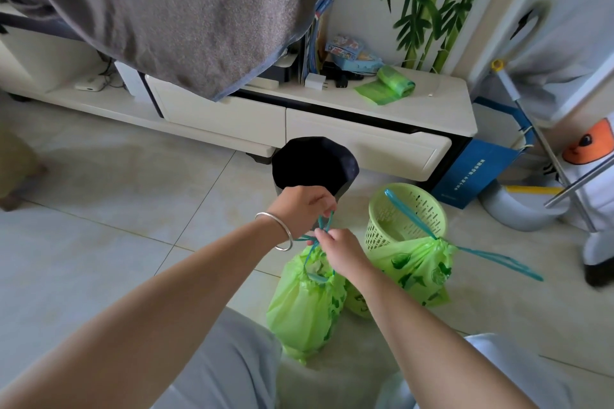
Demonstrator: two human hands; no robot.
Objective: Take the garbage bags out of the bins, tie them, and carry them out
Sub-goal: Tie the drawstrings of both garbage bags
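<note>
Green plastic gathers at the neck of a bag (307, 305) as a person, seen from the head camera, works its teal drawstring (319, 232) into a knot above a tiled floor (99, 236). The left hand (304, 206), a silver bangle (275, 232) on its wrist, is closed around one loop of the string and lifts it. The right hand (340, 247) pinches the other strand just below, fingertips close to the crossing. The bag stands on the floor between the person's knees, its mouth not yet fully drawn: pale rubbish shows through the opening.

A second bag (420, 264) sits just to the right, its neck already cinched and its long strings trailing across the tiles. It leans against a green basket (407, 214) that looks empty. A black bin (314, 164) stands behind the hands, also without a liner. A roll of fresh bags (390, 85) lies on the low cabinet (442, 109).

To finish the knot well, the two strands probably want pulling apart evenly, outward and not upward, so the neck closes before the knot locks. Keeping the bag on the floor would take weight off the thin string. A hard jerk could tear the hem.
</note>
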